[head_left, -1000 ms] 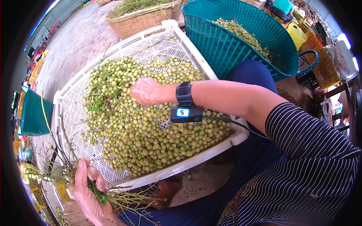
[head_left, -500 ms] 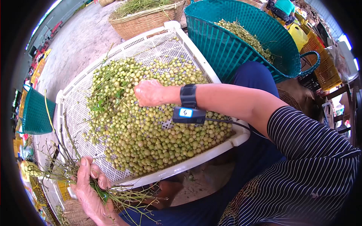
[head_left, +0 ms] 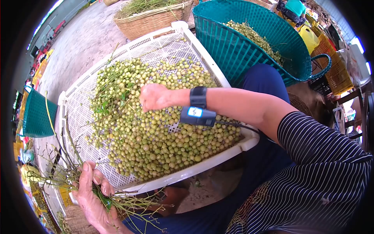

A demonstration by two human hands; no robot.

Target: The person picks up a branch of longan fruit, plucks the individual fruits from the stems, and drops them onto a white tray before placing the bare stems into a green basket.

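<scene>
Small round green-yellow fruits [head_left: 163, 146] lie spread over a white perforated plastic tray [head_left: 216, 165]. My right hand [head_left: 155, 97], wearing a black wrist strap, is closed just over the fruits near the tray's middle. Its fingertips are hidden underneath, so I cannot see what they hold. To its left lies a heap of thin stems [head_left: 113, 103] with fruits and a few green leaves. At the tray's near left corner my left hand [head_left: 93, 195] is closed around a bunch of mostly bare twigs [head_left: 136, 204], which stick out on both sides of it.
A large teal basket [head_left: 230, 46] with fruits inside stands beyond my knee at right. Behind the tray is a wicker basket [head_left: 154, 25] of stems. Another teal basket [head_left: 39, 117] stands at left. A person [head_left: 294, 7] is at the far right, near yellow crates.
The view has shifted very slightly. My right hand stays closed over the fruits in nearly the same spot, and my left hand still grips the twigs.
</scene>
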